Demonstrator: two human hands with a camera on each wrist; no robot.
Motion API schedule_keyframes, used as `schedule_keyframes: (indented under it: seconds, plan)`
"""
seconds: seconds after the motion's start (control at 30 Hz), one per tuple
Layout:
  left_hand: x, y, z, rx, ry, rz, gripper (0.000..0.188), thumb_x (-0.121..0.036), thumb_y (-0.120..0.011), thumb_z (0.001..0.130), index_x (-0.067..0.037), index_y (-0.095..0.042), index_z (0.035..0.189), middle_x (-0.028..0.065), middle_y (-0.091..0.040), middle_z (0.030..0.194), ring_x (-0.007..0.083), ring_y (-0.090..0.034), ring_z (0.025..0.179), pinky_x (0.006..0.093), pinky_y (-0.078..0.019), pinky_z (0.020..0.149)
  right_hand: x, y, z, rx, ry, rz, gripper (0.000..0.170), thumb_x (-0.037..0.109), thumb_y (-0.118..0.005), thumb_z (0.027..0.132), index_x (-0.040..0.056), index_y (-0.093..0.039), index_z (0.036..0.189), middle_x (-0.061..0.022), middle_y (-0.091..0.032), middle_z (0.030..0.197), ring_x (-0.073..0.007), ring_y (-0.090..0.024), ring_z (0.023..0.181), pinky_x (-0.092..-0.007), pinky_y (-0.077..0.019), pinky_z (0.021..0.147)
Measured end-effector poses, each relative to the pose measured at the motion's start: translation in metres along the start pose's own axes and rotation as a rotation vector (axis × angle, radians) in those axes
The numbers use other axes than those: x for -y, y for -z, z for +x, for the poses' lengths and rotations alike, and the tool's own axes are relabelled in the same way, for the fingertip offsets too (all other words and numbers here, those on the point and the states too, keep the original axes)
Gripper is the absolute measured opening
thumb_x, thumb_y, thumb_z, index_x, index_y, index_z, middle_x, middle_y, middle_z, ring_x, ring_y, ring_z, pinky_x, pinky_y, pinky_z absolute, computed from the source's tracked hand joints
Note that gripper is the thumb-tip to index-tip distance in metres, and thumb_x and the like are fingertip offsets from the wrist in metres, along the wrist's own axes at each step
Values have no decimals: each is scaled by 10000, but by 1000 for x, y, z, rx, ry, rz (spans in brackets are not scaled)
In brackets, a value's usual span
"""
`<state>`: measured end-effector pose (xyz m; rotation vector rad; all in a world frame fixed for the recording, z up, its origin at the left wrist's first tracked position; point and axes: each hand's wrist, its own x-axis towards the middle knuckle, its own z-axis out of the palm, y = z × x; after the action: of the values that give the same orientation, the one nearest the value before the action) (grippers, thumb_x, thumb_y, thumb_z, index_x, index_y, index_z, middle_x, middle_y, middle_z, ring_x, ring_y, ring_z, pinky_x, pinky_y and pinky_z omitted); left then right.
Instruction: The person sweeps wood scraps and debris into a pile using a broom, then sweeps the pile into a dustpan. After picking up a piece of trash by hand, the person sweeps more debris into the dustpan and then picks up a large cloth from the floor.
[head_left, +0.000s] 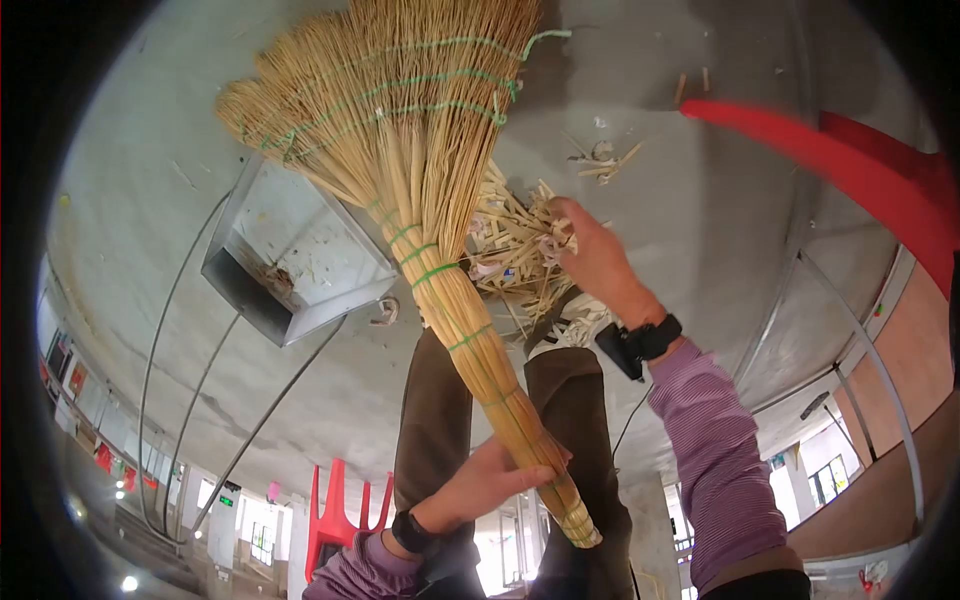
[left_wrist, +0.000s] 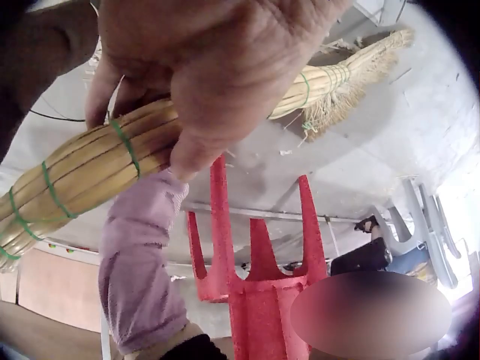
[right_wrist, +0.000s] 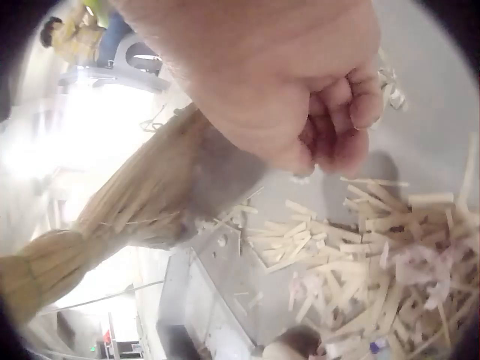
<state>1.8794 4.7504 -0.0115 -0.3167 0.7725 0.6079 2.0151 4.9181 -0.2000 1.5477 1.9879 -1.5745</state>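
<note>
A straw broom [head_left: 465, 330] bound with green ties slants across the head view, its bristles fanned toward the top left. My left hand [head_left: 490, 485] grips its handle near the lower end; the left wrist view shows the thumb and fingers wrapped round the handle [left_wrist: 90, 169]. My right hand [head_left: 600, 255] hovers over a pile of pale straw stalk pieces [head_left: 515, 245] beside the broom. In the right wrist view its fingers [right_wrist: 352, 112] curl loosely, with nothing visible between them. Pinkish scraps [right_wrist: 424, 274] lie among the pieces.
A metal dustpan [head_left: 300, 245] holding some debris lies left of the broom. Red plastic furniture [head_left: 860, 165] reaches in from the right; a red stool [head_left: 340, 520] stands behind. A few scraps [head_left: 605, 160] lie farther out on the floor. A person [right_wrist: 79, 37] is in the background.
</note>
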Motion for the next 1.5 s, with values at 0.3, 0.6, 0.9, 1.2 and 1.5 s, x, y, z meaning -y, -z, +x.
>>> schedule_keyframes:
  seconds: [0.3,0.6,0.9,1.2,1.5]
  plan:
    - [-15,-25,-31,-48,-12,-3,370,-179,-581,879,7,-462,1176,112,-581,1137,200,-544,1078,337,-399,969,59,54,-88,272,-52,118,265,142,-572,809,68,-534,1060,-129,-642,891,-289,-625,816,-356,-484,722]
    - [-10,-66,-53,27,-146,-88,383,-144,-596,863,-8,-454,1191,66,-562,1095,147,-535,1019,304,-413,918,175,102,-261,440,-344,482,627,310,-630,818,29,-353,1305,-180,-575,1119,-252,-584,995,-333,-451,862]
    - [-6,-133,-74,-22,-393,296,359,-152,-593,881,-13,-447,1178,65,-565,1068,116,-539,972,270,-449,826,195,139,-317,91,-418,345,714,84,-625,713,51,-295,1346,-83,-586,832,-185,-590,680,-314,-493,612]
    - [-11,-18,-202,-527,-437,803,134,-96,-588,859,-4,-559,951,64,-606,868,129,-585,813,255,-474,726,155,178,-245,-5,-467,826,424,86,-581,779,92,-401,1163,-52,-511,702,-152,-517,502,-299,-451,447]
    - [-46,6,-360,-1011,-614,683,110,-103,-564,859,-43,-547,950,47,-630,841,109,-591,768,225,-445,651,242,166,-321,338,-674,1344,285,106,-556,828,95,-426,1080,-69,-504,678,-160,-512,475,-287,-431,412]
